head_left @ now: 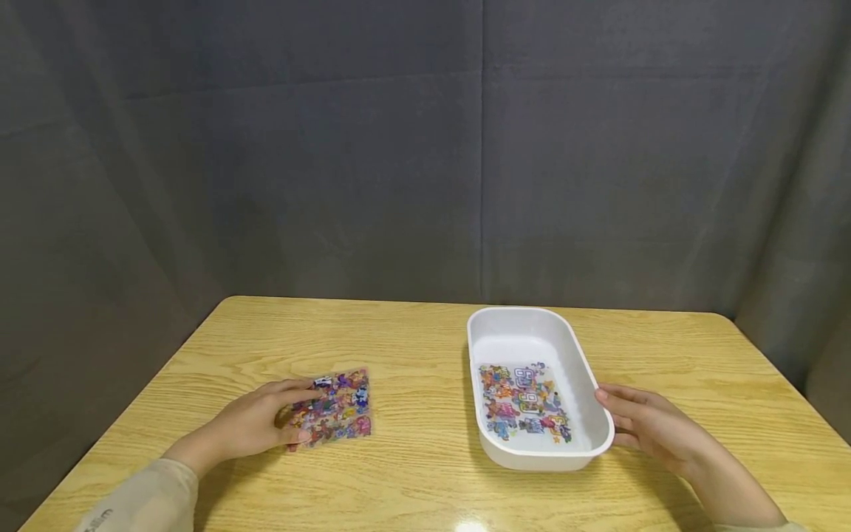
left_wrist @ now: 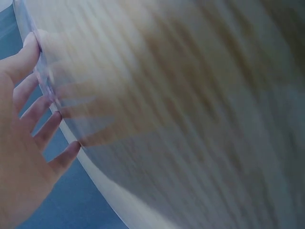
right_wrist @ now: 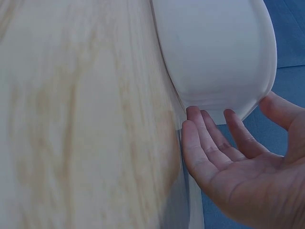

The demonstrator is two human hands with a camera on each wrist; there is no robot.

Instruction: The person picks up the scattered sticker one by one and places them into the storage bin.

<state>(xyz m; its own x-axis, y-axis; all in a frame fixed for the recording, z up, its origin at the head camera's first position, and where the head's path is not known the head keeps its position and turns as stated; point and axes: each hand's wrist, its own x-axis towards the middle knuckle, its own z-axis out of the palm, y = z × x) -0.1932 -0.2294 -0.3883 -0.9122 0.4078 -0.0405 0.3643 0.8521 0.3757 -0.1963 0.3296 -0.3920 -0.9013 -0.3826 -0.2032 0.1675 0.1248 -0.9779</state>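
On the left side of the table lies a flat clear packet of colourful cartoon stickers (head_left: 342, 406). My left hand (head_left: 259, 417) rests over its left edge, thumb and index finger spread on the packet; in the left wrist view the left fingers (left_wrist: 47, 131) are spread and nearly straight. To the right stands a white plastic tray (head_left: 541, 462) with rounded corners. A clear printed sheet (head_left: 525, 403) with similar cartoon figures lies inside it. My right hand (head_left: 654, 425) holds the tray's near right side, thumb at the rim and fingers against the outer wall.
Both things stand on a wood-grain table (head_left: 419, 443) with rounded far corners. Bare tabletop separates the packet from the tray. A dark grey curtain (head_left: 372, 185) hangs behind the far edge and along both sides.
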